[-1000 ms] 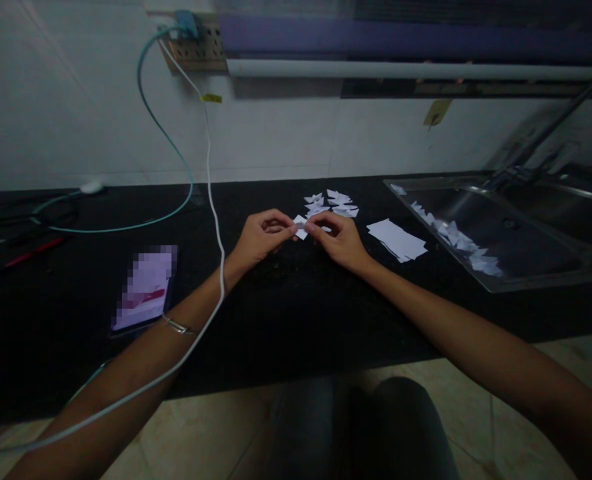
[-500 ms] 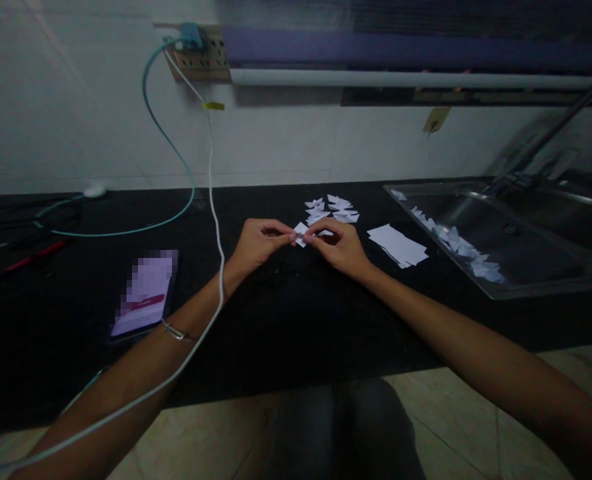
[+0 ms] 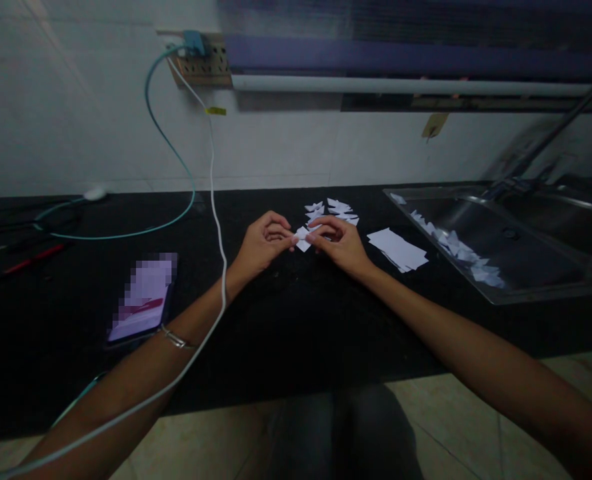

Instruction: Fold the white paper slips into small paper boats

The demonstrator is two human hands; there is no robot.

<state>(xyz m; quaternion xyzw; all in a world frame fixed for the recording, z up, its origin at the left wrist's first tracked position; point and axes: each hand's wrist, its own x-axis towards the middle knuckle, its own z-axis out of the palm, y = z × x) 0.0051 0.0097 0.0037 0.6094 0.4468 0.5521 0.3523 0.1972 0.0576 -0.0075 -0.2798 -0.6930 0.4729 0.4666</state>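
Background is filled by the wall [image 3: 101,127]: pale, smooth, faint joint lines. Below it, the surface [image 3: 296,333]: black, dull sheen, straight front edge. Steel sink [image 3: 541,263] is set into it at right; basin is smooth, brushed-looking grey, round drain visible. A ragged row of white folded papers [image 3: 463,252] is held along the sink's left side; whether ledge or basin floor carries them can't be told. One more is seen by its far-left corner.

Phone [image 3: 143,293] is laid at left, flat slab, screen lit and pixelated. White cable [image 3: 216,220] is strung in front of the left forearm.

Left hand [image 3: 266,240]: thumb and fingertips pinched narrow on the small paper's left side. Right hand [image 3: 343,247]: same pinch, right side. Loose sheets [image 3: 399,250] are stacked unevenly, just right of the right hand; flat, matte, rectangular. Pointed folded pieces [image 3: 345,207] are grouped behind the hands, sharp creases. Small paper [image 3: 303,243] is held between both hands, white, roughly diamond-shaped.
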